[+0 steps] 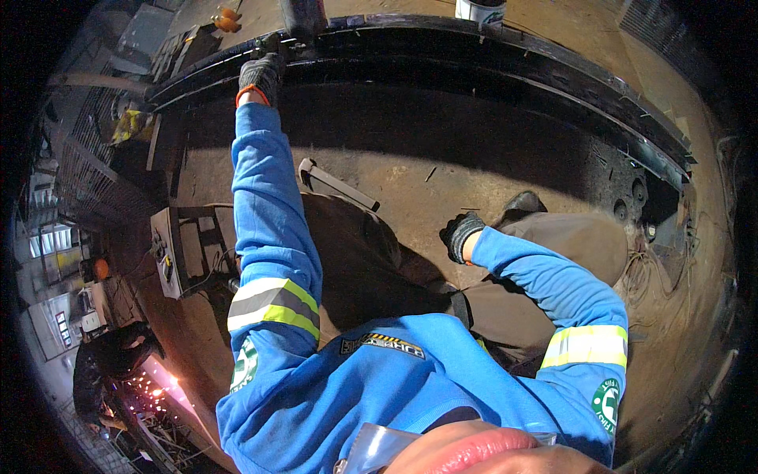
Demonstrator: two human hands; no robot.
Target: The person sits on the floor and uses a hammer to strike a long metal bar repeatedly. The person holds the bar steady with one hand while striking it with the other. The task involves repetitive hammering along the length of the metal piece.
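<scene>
In a dark knit glove with an orange cuff, my left hand (262,77) is stretched far forward to the long dark steel beam (442,55). Its fingers are closed around a small dark part at the beam's edge, beside an upright metal post (303,17); I cannot make out what that part is. My right hand (460,235), also gloved, is curled into a loose fist over the floor by my bent leg (560,237). Nothing shows sticking out of it. Between my arms, a grey metal bar with a hooked end (339,186) lies on the floor.
Beyond the beam stand a white bucket (480,11) and an orange object (227,20). An open box-like metal frame (166,253) sits at my left. Coiled cables (647,272) lie at right. At lower left, a person in dark clothing (106,355) works near flying sparks (162,387).
</scene>
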